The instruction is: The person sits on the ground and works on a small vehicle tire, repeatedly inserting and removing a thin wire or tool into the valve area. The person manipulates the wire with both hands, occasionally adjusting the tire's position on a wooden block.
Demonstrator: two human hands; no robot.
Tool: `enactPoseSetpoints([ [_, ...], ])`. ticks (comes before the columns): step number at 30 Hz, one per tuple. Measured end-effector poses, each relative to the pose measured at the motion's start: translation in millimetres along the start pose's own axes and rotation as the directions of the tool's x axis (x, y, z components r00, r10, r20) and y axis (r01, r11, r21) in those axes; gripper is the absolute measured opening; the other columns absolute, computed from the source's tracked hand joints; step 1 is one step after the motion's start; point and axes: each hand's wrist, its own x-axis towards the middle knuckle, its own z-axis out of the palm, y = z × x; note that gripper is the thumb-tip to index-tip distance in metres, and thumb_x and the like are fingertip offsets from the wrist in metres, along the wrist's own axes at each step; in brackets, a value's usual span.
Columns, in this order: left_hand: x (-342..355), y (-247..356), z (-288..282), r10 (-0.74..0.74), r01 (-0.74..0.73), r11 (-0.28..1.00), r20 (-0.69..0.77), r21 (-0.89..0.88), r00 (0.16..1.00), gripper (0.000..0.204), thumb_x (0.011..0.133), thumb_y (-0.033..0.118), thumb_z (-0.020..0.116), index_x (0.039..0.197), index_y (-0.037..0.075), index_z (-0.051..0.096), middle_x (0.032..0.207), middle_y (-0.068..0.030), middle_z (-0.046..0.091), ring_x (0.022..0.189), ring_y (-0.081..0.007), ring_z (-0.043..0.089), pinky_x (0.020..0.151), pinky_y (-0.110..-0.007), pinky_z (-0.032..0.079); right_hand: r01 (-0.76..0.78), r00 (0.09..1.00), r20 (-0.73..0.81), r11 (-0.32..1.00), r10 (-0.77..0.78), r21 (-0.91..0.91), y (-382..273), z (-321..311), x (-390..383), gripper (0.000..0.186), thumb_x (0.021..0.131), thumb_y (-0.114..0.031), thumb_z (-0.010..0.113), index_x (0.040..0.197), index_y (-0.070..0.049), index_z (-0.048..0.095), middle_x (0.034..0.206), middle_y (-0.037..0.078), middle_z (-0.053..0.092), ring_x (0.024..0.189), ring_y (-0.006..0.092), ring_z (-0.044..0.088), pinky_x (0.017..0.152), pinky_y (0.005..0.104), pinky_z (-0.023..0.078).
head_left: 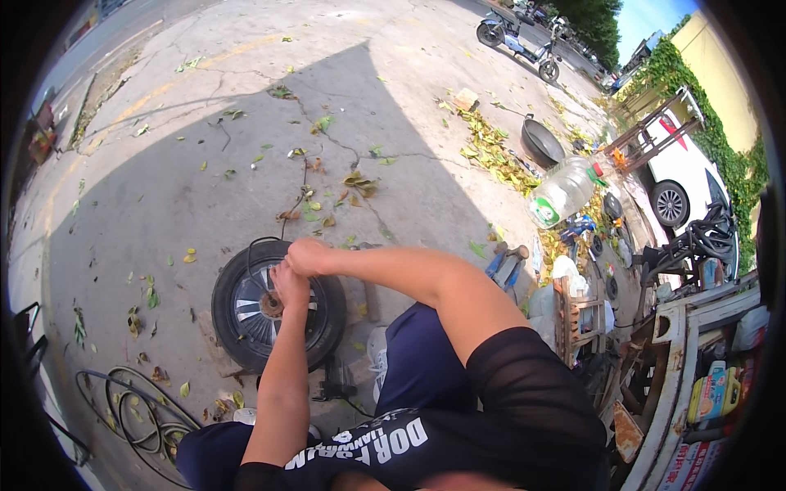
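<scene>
A black-tyred wheel with a silver-and-black spoked rim lies flat on the ground in front of me, its rusty hub facing up. Over the far right part of the rim, my left hand is closed, fingers bent in. My right hand is closed right against it, above the tyre's far edge. What they grip is hidden by the fingers. A thin black cable curves out beside them over the tyre. To the right of the wheel lies a hammer-like tool.
A black hose lies coiled at the lower left. A small dark device with a cord sits by my foot. Rightward are a large clear bottle, a black basin, a wooden crate and a metal rack. A scooter stands far off.
</scene>
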Motion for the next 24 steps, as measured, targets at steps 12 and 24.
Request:
enactPoseSetpoints([
  [12,4.8,18.2,-29.3,-0.049,0.052,0.998,0.166,-0.016,0.985,0.016,0.082,0.011,0.058,0.094,0.004,0.065,0.095,-0.0126,0.061,0.100,-0.0316,0.057,0.102,-0.051,0.036,0.299,0.860,-0.272,0.859,-0.431,-0.415,19.6,2.5,-15.1,0.013,0.079,-0.015,0.063,0.080,-0.004,0.070,0.089,0.015,0.066,0.089,0.0332,0.066,0.074,0.0419,0.053],
  [24,7.9,25.3,-30.2,-0.098,0.101,0.995,0.206,-0.007,0.974,0.020,0.085,0.021,0.061,0.085,0.003,0.070,0.091,-0.0109,0.062,0.098,-0.0285,0.057,0.106,-0.051,0.032,0.128,0.980,-0.118,0.962,-0.160,-0.243,23.5,4.5,-7.6,0.017,0.074,-0.017,0.067,0.081,-0.001,0.066,0.073,0.022,0.065,0.075,0.0415,0.065,0.066,0.0477,0.052],
])
